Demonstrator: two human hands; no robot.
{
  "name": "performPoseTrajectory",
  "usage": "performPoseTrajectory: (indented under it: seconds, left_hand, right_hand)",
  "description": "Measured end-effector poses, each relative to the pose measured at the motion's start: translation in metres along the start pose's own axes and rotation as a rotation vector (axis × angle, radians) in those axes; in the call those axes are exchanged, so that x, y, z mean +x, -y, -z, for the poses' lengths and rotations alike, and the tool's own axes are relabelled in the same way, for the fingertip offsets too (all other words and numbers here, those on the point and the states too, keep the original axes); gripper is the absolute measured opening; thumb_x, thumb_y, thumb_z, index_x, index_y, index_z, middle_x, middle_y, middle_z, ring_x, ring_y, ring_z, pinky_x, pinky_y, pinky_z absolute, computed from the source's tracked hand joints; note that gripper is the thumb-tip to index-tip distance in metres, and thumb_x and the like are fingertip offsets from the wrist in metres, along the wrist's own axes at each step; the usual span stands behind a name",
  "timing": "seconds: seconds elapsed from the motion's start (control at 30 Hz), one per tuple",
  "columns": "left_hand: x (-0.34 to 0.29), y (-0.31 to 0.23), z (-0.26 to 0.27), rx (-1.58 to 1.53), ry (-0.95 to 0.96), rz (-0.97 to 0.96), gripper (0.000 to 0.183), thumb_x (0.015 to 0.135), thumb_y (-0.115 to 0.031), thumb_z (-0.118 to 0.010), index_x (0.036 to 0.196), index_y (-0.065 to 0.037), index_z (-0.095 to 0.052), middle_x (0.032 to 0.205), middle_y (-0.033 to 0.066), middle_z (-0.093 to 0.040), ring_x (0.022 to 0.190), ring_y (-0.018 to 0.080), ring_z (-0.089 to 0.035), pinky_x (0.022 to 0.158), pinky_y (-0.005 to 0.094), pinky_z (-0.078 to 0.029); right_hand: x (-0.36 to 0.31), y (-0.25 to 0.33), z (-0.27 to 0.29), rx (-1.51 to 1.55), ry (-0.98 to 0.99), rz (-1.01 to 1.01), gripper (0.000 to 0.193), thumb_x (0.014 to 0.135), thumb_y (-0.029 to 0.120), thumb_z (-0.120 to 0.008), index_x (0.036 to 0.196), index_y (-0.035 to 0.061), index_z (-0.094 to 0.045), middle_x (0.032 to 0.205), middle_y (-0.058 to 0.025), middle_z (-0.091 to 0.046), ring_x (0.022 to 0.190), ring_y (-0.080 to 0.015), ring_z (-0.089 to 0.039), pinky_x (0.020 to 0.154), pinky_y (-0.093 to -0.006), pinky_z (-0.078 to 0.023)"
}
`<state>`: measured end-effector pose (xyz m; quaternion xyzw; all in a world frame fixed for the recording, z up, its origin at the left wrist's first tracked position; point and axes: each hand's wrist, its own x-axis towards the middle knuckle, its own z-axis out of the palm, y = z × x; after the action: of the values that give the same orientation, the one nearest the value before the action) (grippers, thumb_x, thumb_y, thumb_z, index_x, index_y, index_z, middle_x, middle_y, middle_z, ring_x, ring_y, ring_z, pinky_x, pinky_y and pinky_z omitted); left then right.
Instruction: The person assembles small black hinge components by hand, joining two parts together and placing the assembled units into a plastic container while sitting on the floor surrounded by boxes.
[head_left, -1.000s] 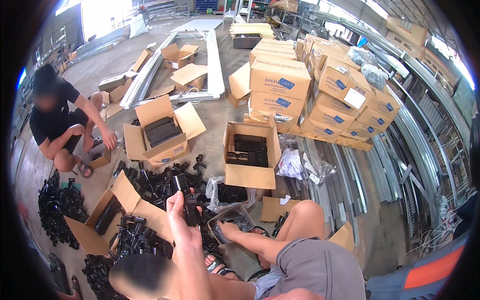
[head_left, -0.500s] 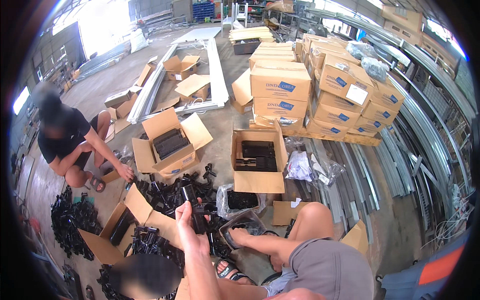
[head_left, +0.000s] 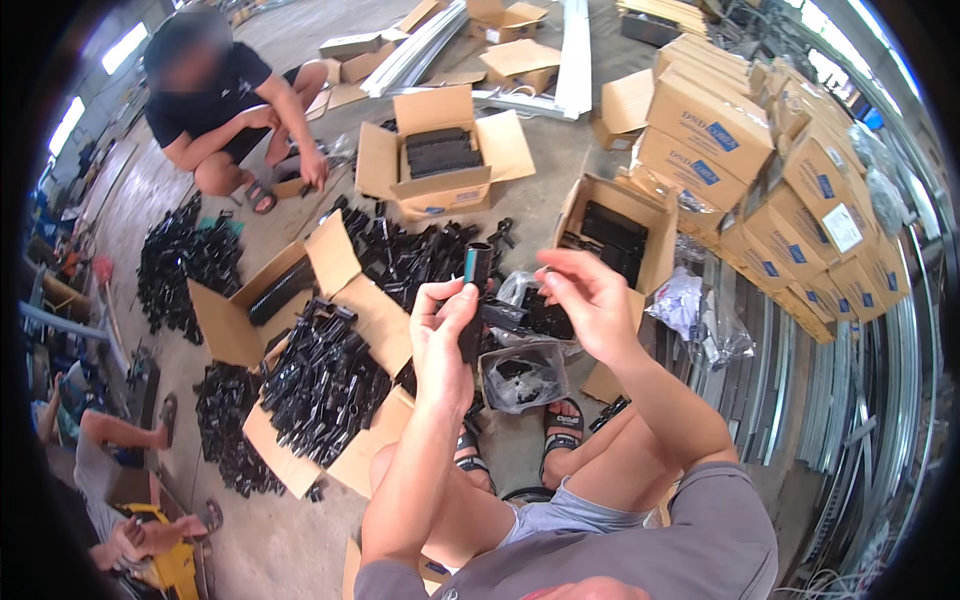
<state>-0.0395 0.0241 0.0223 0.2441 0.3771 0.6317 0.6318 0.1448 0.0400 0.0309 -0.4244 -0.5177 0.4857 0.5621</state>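
My left hand (head_left: 443, 335) is wrapped round a black tubular fitting (head_left: 478, 262), which stands roughly upright with its open round end on top. A flat black arm juts from its side toward my right hand (head_left: 597, 300). That hand is raised to the right of the fitting, apart from it, thumb and forefinger pinched together at a tiny dark piece too small to name. Below the hands is a plastic-lined tub (head_left: 523, 378) with small black parts in it. Behind my right hand sits a second lined container (head_left: 550, 318) of small dark parts, partly covered.
Left of me, an open carton (head_left: 375, 435) overflows with black fittings. More fittings lie in a heap (head_left: 190, 265) and beyond my left hand. Open cartons (head_left: 450, 200) hold black parts. A co-worker (head_left: 215, 100) squats far left; another person (head_left: 120, 480) sits lower left. Stacked boxes (head_left: 710, 140) stand right.
My right hand has come up out of the tub to beside the fitting. My left hand still grips the fitting. The view has tilted down and shifted left.
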Motion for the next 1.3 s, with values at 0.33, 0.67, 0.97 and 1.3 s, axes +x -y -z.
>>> performPoseTrajectory:
  seconds: [0.33, 0.67, 0.97, 1.3]
  left_hand:
    - [-0.015, 0.027, -0.014, 0.249, -0.008, -0.295, 0.020, 0.092, -0.004, -0.072, 0.106, -0.004, -0.058, 0.101, 0.0059, -0.069, 0.092, 0.0093, -0.063, 0.080, 0.0239, -0.050]
    - [-0.016, 0.038, -0.016, 0.363, -0.003, -0.373, 0.021, 0.090, -0.003, -0.073, 0.105, -0.003, -0.058, 0.107, 0.0087, -0.069, 0.097, 0.0122, -0.065, 0.084, 0.0271, -0.052]
    - [-0.020, 0.029, -0.011, 0.396, -0.027, -0.412, 0.018, 0.096, -0.004, -0.064, 0.111, -0.003, -0.054, 0.110, 0.0107, -0.065, 0.099, 0.0151, -0.062, 0.086, 0.0274, -0.050]
    - [-0.022, 0.038, -0.022, 0.328, 0.044, -0.351, 0.018, 0.095, -0.002, -0.065, 0.110, -0.002, -0.056, 0.107, 0.0091, -0.067, 0.096, 0.0127, -0.062, 0.084, 0.0260, -0.049]
  right_hand:
    - [-0.021, 0.007, -0.015, -0.059, -0.001, -0.054, 0.013, 0.089, 0.003, -0.073, 0.102, -0.0018, -0.073, 0.094, -0.0064, -0.075, 0.087, -0.0106, -0.069, 0.079, -0.0256, -0.055]
    - [-0.027, -0.012, -0.013, -0.047, -0.080, -0.011, 0.014, 0.086, 0.006, -0.076, 0.098, -0.0014, -0.074, 0.094, -0.0088, -0.075, 0.087, -0.0119, -0.069, 0.079, -0.0270, -0.055]
    - [-0.023, -0.002, -0.019, -0.150, 0.007, 0.108, 0.016, 0.086, 0.012, -0.077, 0.099, 0.0011, -0.075, 0.095, -0.0084, -0.074, 0.092, -0.0156, -0.068, 0.083, -0.0295, -0.052]
    - [-0.031, 0.002, -0.004, -0.330, -0.057, 0.211, 0.015, 0.086, 0.007, -0.075, 0.100, 0.0011, -0.076, 0.097, -0.0088, -0.075, 0.091, -0.0152, -0.069, 0.082, -0.0296, -0.053]
